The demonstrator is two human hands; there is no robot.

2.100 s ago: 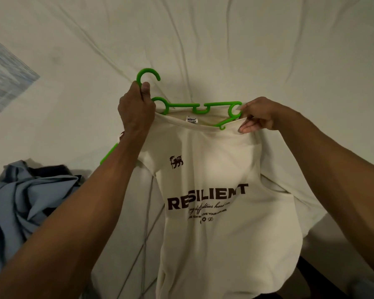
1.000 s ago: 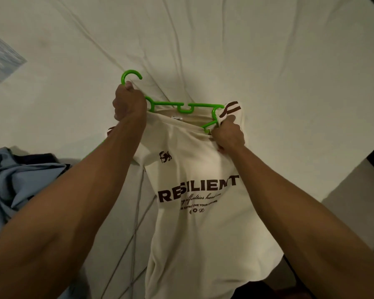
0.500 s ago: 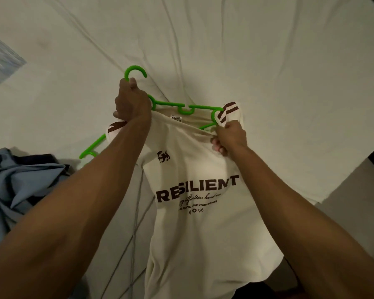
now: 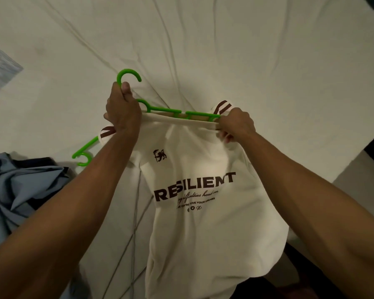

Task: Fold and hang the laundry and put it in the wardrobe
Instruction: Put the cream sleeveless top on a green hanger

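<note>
hanger [image 4: 171,110] level, hook up-left | left hand [image 4: 122,112], right hand [image 4: 235,124] fingers grip T-shirt [image 4: 203,212] collar

We see dim, warm indoor light, source not in view; brightest patch on cream shirt [image 4: 194,160] just below fingers [image 4: 224,134] of right hand [image 4: 235,124]; sheet [image 4: 246,50] beyond fingertips flat grey-green, creases in soft shadow; forearms dark near bottom edge; wide-angle bend at edges; slight softness, print near knuckles still readable, no glare

head view, looking down, close.
</note>
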